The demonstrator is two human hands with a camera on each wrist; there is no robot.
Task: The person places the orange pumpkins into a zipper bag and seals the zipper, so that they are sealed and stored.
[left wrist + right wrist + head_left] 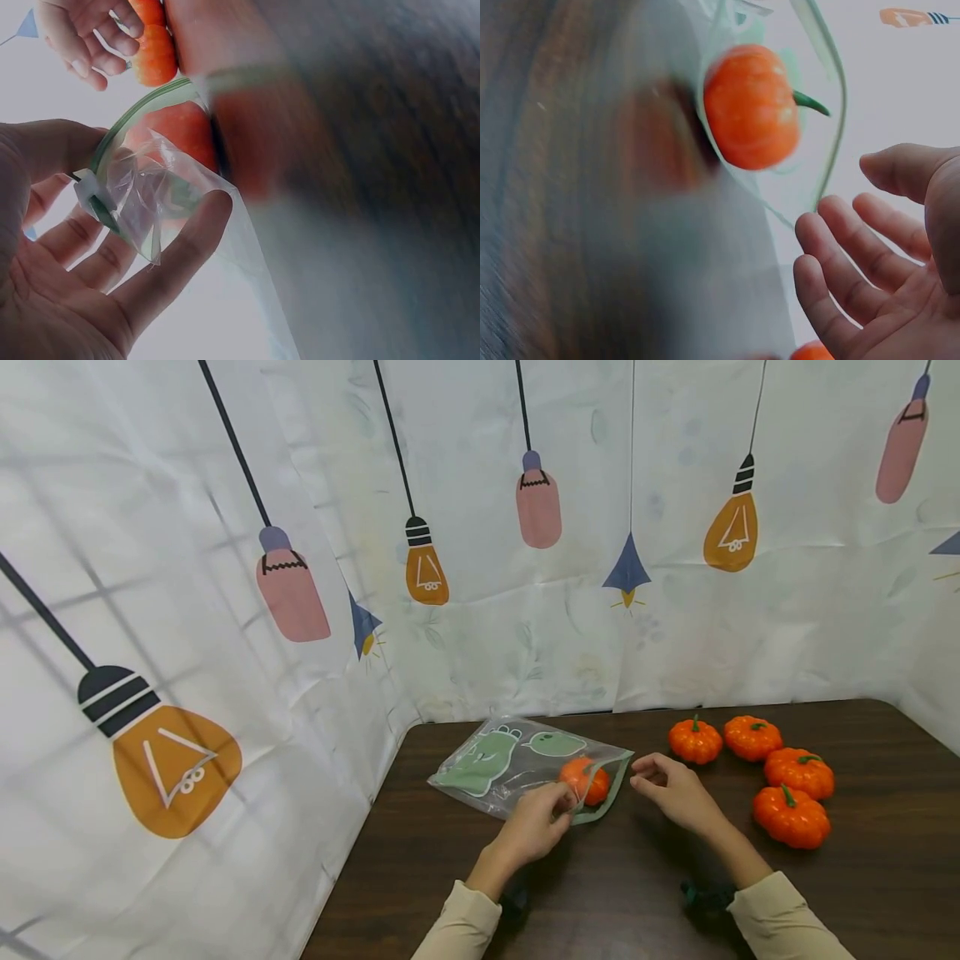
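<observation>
A clear zip bag (536,781) with green cartoon prints and a green-edged mouth lies on the table, its mouth toward the right. Inside, close to the mouth, sits a small orange toy pumpkin (751,109) with a green stem. My left hand (534,822) holds the near edge of the mouth, thumb on one side and fingers on the other, beside a whitish slider (94,191). Just right of the mouth, my right hand (678,795) hovers with relaxed, slightly bent fingers (840,262) and nothing in them. The bag's mouth stands partly spread.
Several more toy pumpkins stand at the right of the dark wooden table (600,893): one at the back (695,741), another (752,738) beside it, and others (792,817) nearer. A white curtain (480,652) with printed lamps hangs behind and left of the table.
</observation>
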